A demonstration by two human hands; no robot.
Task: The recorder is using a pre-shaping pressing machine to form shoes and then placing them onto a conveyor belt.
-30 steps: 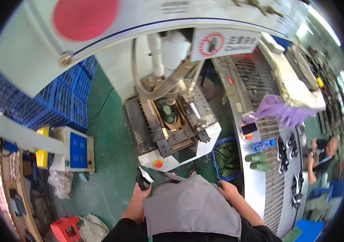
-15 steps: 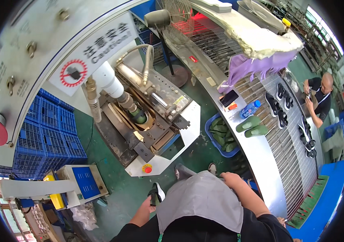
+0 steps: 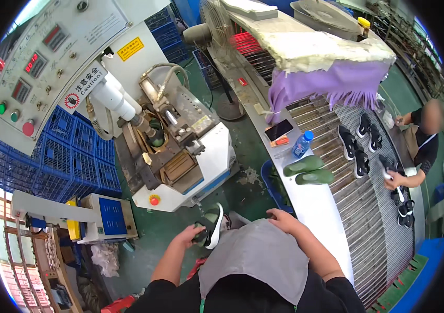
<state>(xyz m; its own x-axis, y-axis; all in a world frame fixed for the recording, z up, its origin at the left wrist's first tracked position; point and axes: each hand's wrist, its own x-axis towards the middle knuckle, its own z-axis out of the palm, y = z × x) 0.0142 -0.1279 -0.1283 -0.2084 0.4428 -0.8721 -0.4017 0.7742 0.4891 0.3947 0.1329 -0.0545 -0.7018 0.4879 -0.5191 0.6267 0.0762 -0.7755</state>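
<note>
My left hand (image 3: 189, 235) is closed on a dark sandal (image 3: 213, 223) with a white sole, held upright at the left side of my grey apron, with a green foot form inside it. My right hand (image 3: 283, 221) hangs over the right side of the apron, fingers loosely stretched out and nothing seen in them. It is nearest to the conveyor's metal edge (image 3: 313, 208). Two green shoe lasts (image 3: 304, 166) lie on that edge. Ahead, a pressing machine (image 3: 180, 156) has a green last (image 3: 155, 134) under its ram.
A water bottle (image 3: 303, 143) and a phone (image 3: 279, 130) lie beside the lasts. Black sandals (image 3: 354, 148) sit on the conveyor, where a co-worker (image 3: 422, 141) handles one. A blue crate (image 3: 275, 185) stands below the edge. Blue crates (image 3: 63, 151) are stacked left, near a fan (image 3: 214, 39).
My view has shifted toward the machine's panel. The sandal in my left hand has come up and forward. My right hand has moved forward and left. The co-worker's hand reaches to the sandals.
</note>
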